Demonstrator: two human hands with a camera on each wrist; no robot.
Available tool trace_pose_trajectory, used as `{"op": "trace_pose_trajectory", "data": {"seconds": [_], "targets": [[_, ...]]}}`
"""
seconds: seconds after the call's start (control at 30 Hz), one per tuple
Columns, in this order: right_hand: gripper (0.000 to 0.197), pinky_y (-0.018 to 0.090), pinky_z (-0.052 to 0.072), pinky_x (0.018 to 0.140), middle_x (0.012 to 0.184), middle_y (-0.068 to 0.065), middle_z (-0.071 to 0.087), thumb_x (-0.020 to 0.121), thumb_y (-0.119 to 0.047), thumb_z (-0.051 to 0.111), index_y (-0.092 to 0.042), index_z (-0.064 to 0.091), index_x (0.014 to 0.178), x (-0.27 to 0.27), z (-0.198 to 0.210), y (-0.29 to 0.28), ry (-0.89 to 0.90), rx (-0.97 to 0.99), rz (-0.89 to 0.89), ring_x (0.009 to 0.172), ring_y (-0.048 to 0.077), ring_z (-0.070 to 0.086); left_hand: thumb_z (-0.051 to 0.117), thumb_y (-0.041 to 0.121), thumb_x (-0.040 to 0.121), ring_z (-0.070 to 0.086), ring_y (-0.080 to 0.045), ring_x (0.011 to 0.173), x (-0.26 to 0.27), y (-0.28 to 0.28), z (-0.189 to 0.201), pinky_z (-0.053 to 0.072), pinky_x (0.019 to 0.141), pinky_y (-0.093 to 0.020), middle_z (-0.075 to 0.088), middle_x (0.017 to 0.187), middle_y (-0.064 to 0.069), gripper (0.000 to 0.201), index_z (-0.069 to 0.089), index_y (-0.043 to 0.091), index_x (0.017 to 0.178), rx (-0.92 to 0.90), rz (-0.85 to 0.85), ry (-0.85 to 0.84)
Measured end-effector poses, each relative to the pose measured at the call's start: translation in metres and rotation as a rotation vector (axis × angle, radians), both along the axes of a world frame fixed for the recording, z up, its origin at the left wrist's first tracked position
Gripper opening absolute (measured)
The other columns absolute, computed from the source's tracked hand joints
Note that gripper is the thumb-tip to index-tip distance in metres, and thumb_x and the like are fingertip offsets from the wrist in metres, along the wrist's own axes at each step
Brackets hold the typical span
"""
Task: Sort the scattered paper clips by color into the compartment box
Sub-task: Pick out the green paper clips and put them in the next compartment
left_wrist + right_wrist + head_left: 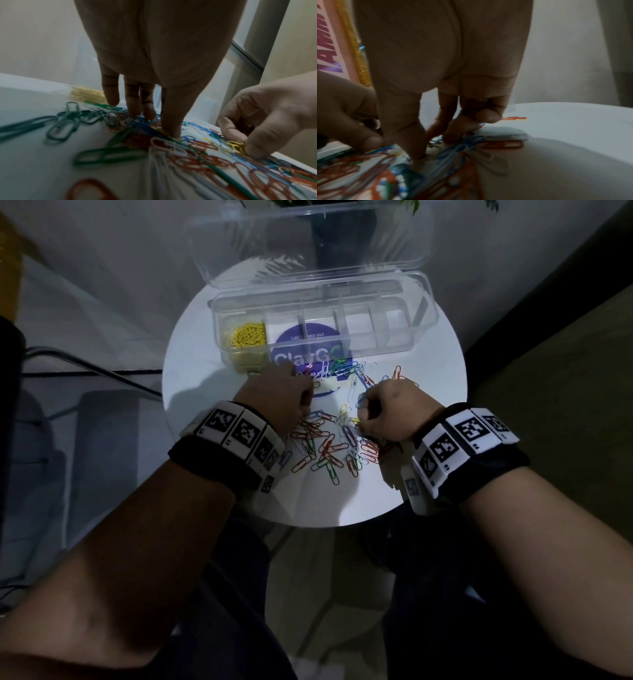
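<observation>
Scattered paper clips (pixel 325 446) of mixed colours lie on the round white table (pixel 428 440). Behind them stands the clear compartment box (pixel 424 313), its leftmost compartment full of yellow clips (pixel 248 335). My left hand (pixel 284 395) is at the pile's left, just in front of the box. In the left wrist view my left hand (pixel 154 121) has straight fingers pointing down, with its tips touching the clips. My right hand (pixel 376 412) is at the pile's right, and it pinches yellow paper clips (pixel 236 146) between thumb and forefinger. In the right wrist view my right hand (pixel 429 146) has curled fingers.
The box's clear lid (pixel 308 244) stands open at the back, with a dark plant pot (pixel 342 234) behind it. A round purple sticker (pixel 308 338) lies under the box. The other compartments hold no clips. The table's rim is close on all sides.
</observation>
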State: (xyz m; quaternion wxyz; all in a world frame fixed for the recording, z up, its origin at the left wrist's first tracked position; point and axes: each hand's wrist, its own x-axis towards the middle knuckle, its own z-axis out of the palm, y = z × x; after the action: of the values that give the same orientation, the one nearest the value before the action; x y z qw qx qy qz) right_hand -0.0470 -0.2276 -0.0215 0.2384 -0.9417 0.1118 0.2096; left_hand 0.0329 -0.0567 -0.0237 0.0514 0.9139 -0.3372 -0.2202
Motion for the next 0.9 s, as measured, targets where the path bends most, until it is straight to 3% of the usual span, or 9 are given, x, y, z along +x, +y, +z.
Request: {"op": "trace_pose_trajectory", "data": {"seconds": [0.1,0.2,0.27,0.37,0.57,0.77,0.9], "targets": [[0.009,0.025,0.043,0.074,0.081,0.002,0.064,0.072,-0.014,0.068,-0.017,0.059,0.072,-0.001,0.005,-0.003,-0.008,0.026,0.002,0.082,0.02,0.057,0.051,0.027,0.091,0.048,-0.032,0.11,-0.002,0.0,-0.001,0.044,0.086,-0.039,0.049,0.118,-0.016,0.024,0.056,0.013,0.11,0.035,-0.03,-0.003],[0.017,0.025,0.044,0.074,0.088,0.004,0.067,0.071,-0.008,0.068,-0.012,0.063,0.087,-0.001,0.007,-0.003,-0.031,0.067,-0.034,0.086,0.02,0.059,0.048,0.024,0.092,0.049,-0.03,0.108,-0.001,0.0,0.0,0.043,0.087,-0.038,0.051,0.116,-0.014,0.021,0.057,0.012,0.108,0.024,-0.042,0.022],[0.022,0.026,0.046,0.076,0.09,0.006,0.067,0.071,-0.007,0.068,-0.011,0.064,0.093,0.0,0.006,-0.002,-0.031,0.05,-0.03,0.089,0.022,0.06,0.051,0.02,0.091,0.051,-0.028,0.108,0.003,0.002,0.003,0.043,0.087,-0.037,0.053,0.118,-0.012,0.021,0.057,0.014,0.11,0.0,-0.031,0.055],[0.014,0.028,0.047,0.079,0.094,0.008,0.068,0.074,-0.011,0.067,-0.011,0.067,0.088,0.002,0.003,-0.003,-0.043,0.01,-0.022,0.093,0.023,0.061,0.063,0.024,0.085,0.05,-0.027,0.11,0.009,0.008,0.009,0.043,0.089,-0.038,0.054,0.116,-0.008,0.025,0.06,0.021,0.109,-0.016,-0.017,0.056],[0.011,0.026,0.043,0.071,0.08,0.01,0.068,0.081,-0.014,0.059,-0.007,0.068,0.081,0.003,0.0,-0.006,-0.266,0.109,-0.189,0.073,0.019,0.058,0.066,0.028,0.082,0.054,-0.022,0.103,0.006,0.007,0.009,0.044,0.085,-0.032,0.056,0.111,-0.004,0.021,0.067,0.023,0.103,-0.054,-0.075,0.065],[0.008,0.003,0.034,0.057,0.069,0.0,0.059,0.081,-0.014,0.061,-0.01,0.065,0.075,0.004,0.003,-0.016,-0.343,0.139,-0.233,0.067,0.013,0.054,0.055,0.024,0.086,0.056,-0.027,0.1,0.003,0.002,0.005,0.046,0.081,-0.035,0.058,0.107,-0.01,0.018,0.063,0.013,0.098,-0.026,-0.087,0.029],[0.004,0.002,0.033,0.056,0.07,-0.001,0.058,0.079,-0.013,0.063,-0.01,0.065,0.077,0.003,0.004,-0.02,-0.309,0.143,-0.22,0.069,0.012,0.052,0.053,0.017,0.088,0.058,-0.028,0.089,0.002,-0.001,0.007,0.048,0.079,-0.037,0.062,0.096,-0.01,0.011,0.056,0.011,0.096,-0.237,0.041,0.085]]}}
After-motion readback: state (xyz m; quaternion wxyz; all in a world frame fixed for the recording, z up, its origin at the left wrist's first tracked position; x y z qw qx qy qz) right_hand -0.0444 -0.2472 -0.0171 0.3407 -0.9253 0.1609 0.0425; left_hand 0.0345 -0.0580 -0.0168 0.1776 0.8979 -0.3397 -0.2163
